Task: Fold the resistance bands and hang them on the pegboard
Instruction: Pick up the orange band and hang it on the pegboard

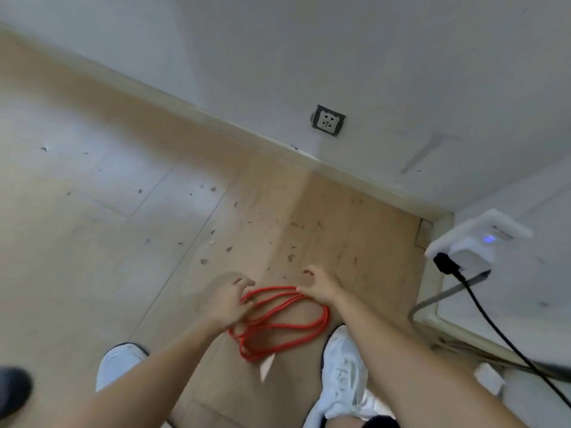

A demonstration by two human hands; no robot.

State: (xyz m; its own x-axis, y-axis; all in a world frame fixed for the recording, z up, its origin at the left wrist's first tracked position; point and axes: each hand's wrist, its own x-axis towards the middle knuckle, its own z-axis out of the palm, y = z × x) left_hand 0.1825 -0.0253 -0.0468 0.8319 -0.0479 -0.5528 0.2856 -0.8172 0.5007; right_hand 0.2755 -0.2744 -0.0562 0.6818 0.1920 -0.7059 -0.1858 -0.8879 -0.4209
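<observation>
A red resistance band [279, 324] hangs in several loose loops between my two hands, above the tiled floor. My left hand [230, 299] grips the loops at their left end, fingers curled around the strands. My right hand [318, 284] pinches the strands at the upper right end, the other fingers spread. The lower loops droop toward my shoes, and a small white tag [267, 367] dangles from the bottom of the band. No pegboard is in view.
Beige floor tiles [123, 211] with scattered dark debris meet a white wall with a socket [328, 120]. At right a white plug device [472, 242] with a blue light and a black cable [494, 322] sit on the wall. My white shoes [343, 375] stand below.
</observation>
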